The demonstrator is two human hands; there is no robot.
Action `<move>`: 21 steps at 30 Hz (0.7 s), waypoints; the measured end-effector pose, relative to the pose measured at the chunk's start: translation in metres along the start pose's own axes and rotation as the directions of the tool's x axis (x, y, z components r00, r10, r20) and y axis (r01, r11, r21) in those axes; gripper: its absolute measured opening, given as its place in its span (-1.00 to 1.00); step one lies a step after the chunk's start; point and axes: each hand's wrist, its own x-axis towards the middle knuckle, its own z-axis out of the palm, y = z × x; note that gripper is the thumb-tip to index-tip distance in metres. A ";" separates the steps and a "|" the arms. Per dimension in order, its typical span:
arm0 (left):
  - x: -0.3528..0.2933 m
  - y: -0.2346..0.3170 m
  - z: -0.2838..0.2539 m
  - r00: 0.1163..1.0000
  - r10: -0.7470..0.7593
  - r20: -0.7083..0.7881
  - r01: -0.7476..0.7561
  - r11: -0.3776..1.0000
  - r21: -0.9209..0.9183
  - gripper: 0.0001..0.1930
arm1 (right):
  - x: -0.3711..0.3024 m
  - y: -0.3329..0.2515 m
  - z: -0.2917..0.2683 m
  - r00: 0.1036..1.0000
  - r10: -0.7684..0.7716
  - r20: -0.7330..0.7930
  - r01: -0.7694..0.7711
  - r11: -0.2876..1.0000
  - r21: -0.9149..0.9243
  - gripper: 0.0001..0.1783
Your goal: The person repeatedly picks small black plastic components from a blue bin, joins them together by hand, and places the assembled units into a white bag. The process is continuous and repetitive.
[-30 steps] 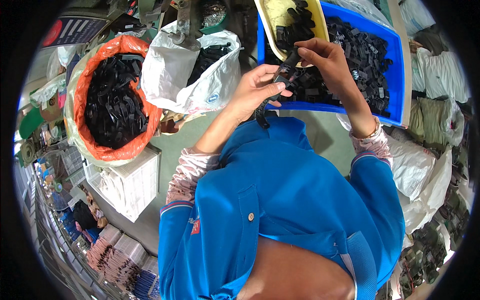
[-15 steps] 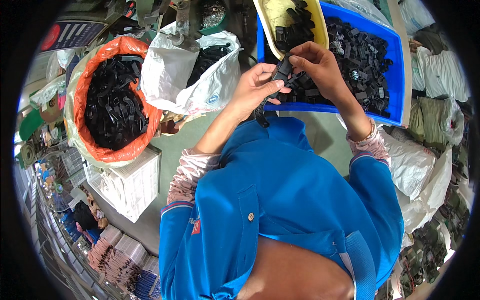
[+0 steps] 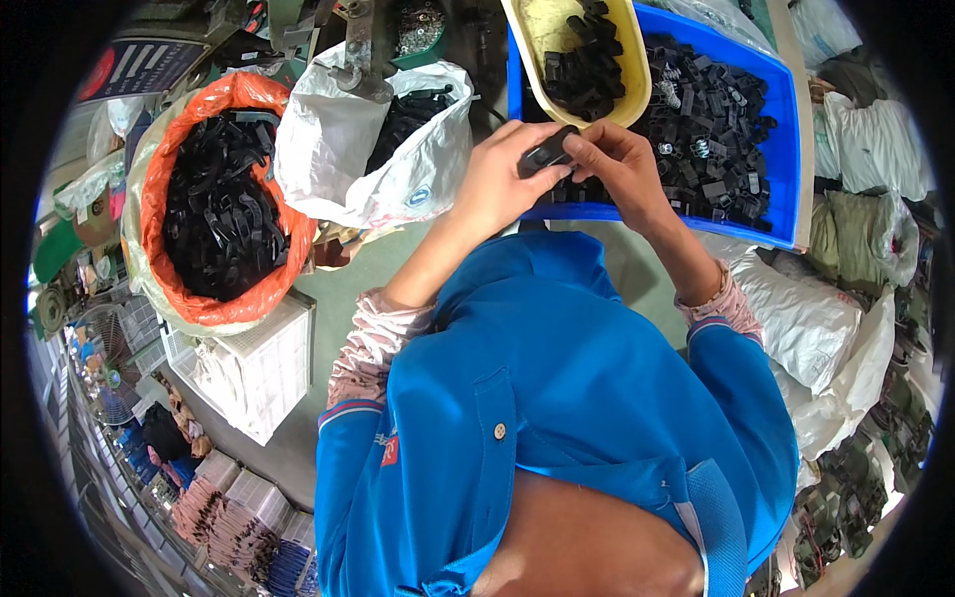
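My left hand [image 3: 505, 171] is closed around a black plastic part [image 3: 546, 153], long and narrow, most of it hidden by the fingers. Thumb and fingers of my right hand [image 3: 622, 169] pinch at the part's right end; whether a smaller piece sits between them is hidden. Both hands are at the near edge of a blue bin [image 3: 657, 216] full of small black plastic pieces [image 3: 711, 129] and a few metal springs [image 3: 702, 148]. A yellow tub [image 3: 637, 95] with more black pieces [image 3: 587, 75] rests over the bin's left part, just beyond my hands.
Left of my hands stands a white sack [image 3: 333, 189] with black parts inside. Further left, an orange-lined sack [image 3: 154, 239] holds many long black parts, above a white crate [image 3: 264, 383]. A metal fixture [image 3: 360, 75] and a green bowl of small hardware [image 3: 420, 35] are behind. White bags [image 3: 796, 308] lie at right.
The black part has turned in my left hand, from hanging downward to lying more level and largely covered. My right hand has come lower and closer to the left.
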 end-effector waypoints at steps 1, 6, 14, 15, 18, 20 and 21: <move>-0.001 0.006 -0.001 0.999 -0.051 -0.001 0.051 0.998 -0.040 -0.52 | 0.000 0.003 -0.001 1.000 -0.007 -0.008 0.007 1.000 0.022 -0.88; -0.004 0.011 -0.016 0.991 -0.088 0.097 0.087 0.996 0.011 -0.61 | -0.001 0.006 0.010 0.994 0.011 -0.106 0.012 0.976 0.219 -0.85; -0.019 -0.007 -0.029 0.975 -0.177 -0.132 0.163 0.980 -0.111 -0.61 | 0.030 -0.014 0.021 0.994 0.072 0.080 -0.079 0.992 0.097 -0.78; -0.019 -0.010 -0.033 0.979 -0.172 -0.114 0.164 0.984 -0.077 -0.61 | 0.033 -0.014 0.024 0.994 0.066 0.090 -0.072 0.995 0.072 -0.78; -0.021 -0.015 -0.048 0.980 -0.179 -0.084 0.177 0.984 -0.031 -0.62 | 0.038 -0.010 0.035 0.995 0.073 0.070 -0.082 0.989 0.127 -0.78; -0.023 -0.011 -0.058 0.977 -0.213 -0.024 0.212 0.977 -0.025 -0.65 | 0.037 -0.003 0.041 0.996 0.077 0.043 -0.084 0.979 0.183 -0.79; -0.024 -0.011 -0.062 0.974 -0.228 0.009 0.228 0.973 -0.021 -0.66 | 0.037 0.001 0.044 0.995 0.083 0.058 -0.093 0.971 0.218 -0.79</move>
